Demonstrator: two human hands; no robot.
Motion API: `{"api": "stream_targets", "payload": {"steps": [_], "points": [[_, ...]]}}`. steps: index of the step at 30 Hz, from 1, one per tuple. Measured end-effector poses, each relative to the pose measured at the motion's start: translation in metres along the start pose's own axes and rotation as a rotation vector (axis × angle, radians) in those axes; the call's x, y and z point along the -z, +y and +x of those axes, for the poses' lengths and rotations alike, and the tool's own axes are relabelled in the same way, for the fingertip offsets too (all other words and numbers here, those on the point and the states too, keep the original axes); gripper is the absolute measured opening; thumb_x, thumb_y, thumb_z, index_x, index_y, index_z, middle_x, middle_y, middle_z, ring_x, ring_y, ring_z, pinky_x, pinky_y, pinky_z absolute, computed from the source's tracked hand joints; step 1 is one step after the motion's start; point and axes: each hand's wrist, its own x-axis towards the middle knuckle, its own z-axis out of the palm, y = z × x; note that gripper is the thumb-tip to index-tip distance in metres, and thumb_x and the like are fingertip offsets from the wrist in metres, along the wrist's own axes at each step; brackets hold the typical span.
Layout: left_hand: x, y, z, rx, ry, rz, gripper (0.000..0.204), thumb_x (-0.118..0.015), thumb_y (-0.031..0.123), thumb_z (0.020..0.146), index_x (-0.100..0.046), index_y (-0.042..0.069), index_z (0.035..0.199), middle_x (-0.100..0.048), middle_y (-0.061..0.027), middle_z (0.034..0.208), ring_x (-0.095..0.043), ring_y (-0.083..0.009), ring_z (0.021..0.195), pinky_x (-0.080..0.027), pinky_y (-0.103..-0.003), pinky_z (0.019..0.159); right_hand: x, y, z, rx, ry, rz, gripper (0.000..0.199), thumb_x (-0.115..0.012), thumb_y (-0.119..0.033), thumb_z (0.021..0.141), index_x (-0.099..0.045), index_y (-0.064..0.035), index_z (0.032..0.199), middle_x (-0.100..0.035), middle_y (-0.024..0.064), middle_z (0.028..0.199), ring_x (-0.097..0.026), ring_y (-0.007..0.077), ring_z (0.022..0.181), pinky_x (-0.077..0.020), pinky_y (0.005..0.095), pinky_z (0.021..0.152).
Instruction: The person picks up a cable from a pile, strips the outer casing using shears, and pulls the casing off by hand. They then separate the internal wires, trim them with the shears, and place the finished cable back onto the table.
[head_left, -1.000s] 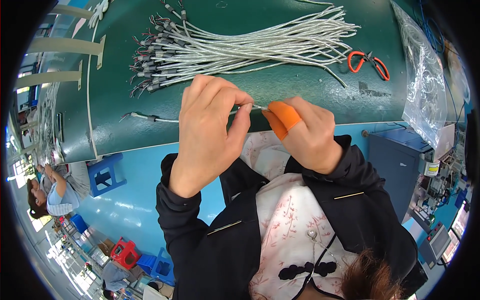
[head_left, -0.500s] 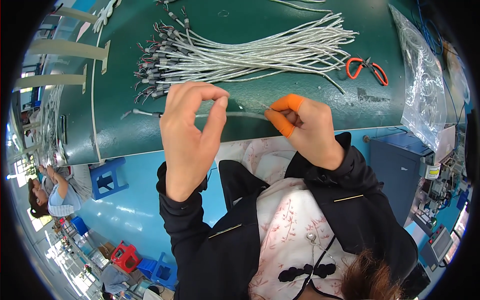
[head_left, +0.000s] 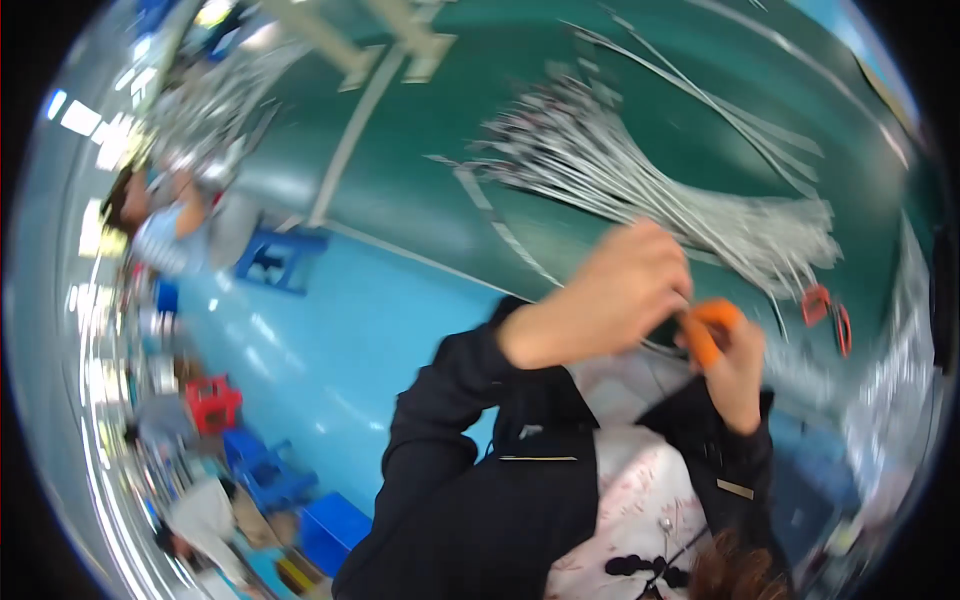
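My right hand (head_left: 735, 368) has orange covers on thumb and forefinger, pinched together on the end of a grey-white cable (head_left: 512, 236). From there the cable passes behind my left hand (head_left: 622, 292), and its other end lies to the left on the table. My left fingers are closed, their tips close to the orange-covered ones. Blur hides what is between them. Beyond both hands spreads a bundle of cables (head_left: 630, 165), with dark connectors and loose wire ends at its left.
The green table (head_left: 420, 150) carries several separate cables (head_left: 720, 105) at the back. Red-handled pliers (head_left: 828, 318) lie at the right, near a clear plastic bag (head_left: 900, 350). Blue stools (head_left: 280, 262) stand on the floor at the left, where a person (head_left: 170, 225) sits.
My view has turned, so the table and bundle shift to the right and tilt. My left hand has gone from open to closed and moved up against my right hand.
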Motion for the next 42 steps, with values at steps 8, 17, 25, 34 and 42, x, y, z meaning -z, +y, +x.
{"api": "stream_targets", "payload": {"steps": [8,17,25,34,42], "points": [[0.017,0.001,-0.008,0.25,-0.234,-0.302,0.009,-0.059,0.01,0.077,-0.057,0.002,0.078,-0.057,-0.0091,0.082,-0.053,-0.0244,0.081,-0.043,-0.035,0.075,-0.003,0.001,-0.006,0.181,-0.003,-0.183,0.008,-0.064,-0.006,0.082,-0.06,0.0012,0.085,-0.06,0.0035,0.062,-0.049,0.0069,0.048,-0.0367,0.0201,0.045],[0.027,-0.001,-0.016,0.465,0.092,-0.716,0.014,-0.061,0.014,0.084,-0.058,0.001,0.089,-0.058,-0.0012,0.084,-0.053,-0.0087,0.076,-0.043,-0.024,0.067,0.005,-0.009,0.004,-0.118,0.03,0.385,0.012,-0.055,-0.008,0.09,-0.06,0.003,0.094,-0.061,0.0068,0.07,-0.054,0.0095,0.051,-0.0368,0.0186,0.043],[-0.011,0.018,-0.026,0.506,0.232,-0.716,0.017,-0.062,0.011,0.086,-0.057,0.0,0.098,-0.058,-0.0004,0.086,-0.053,-0.0065,0.079,-0.044,-0.023,0.069,-0.012,-0.022,0.006,-0.015,0.005,0.407,0.015,-0.052,-0.007,0.092,-0.058,0.0054,0.096,-0.061,0.0104,0.077,-0.055,0.0108,0.052,-0.0396,0.0191,0.042],[-0.023,0.014,-0.031,0.585,0.419,-0.956,0.015,-0.063,0.011,0.087,-0.058,0.001,0.097,-0.059,-0.0008,0.084,-0.053,-0.006,0.073,-0.043,-0.02,0.065,-0.009,-0.02,0.015,-0.009,-0.065,0.372,0.012,-0.053,-0.004,0.09,-0.059,0.0055,0.096,-0.062,0.0096,0.076,-0.055,0.0101,0.052,-0.0409,0.0193,0.043],[-0.032,0.02,-0.022,0.641,0.362,-0.794,0.019,-0.065,0.012,0.086,-0.057,0.0,0.099,-0.057,0.0002,0.083,-0.052,-0.0043,0.075,-0.042,-0.02,0.067,0.003,-0.009,0.023,-0.068,-0.065,0.393,0.011,-0.056,-0.004,0.089,-0.059,0.0049,0.094,-0.062,0.0078,0.073,-0.055,0.0091,0.052,-0.0403,0.0187,0.043]]}}
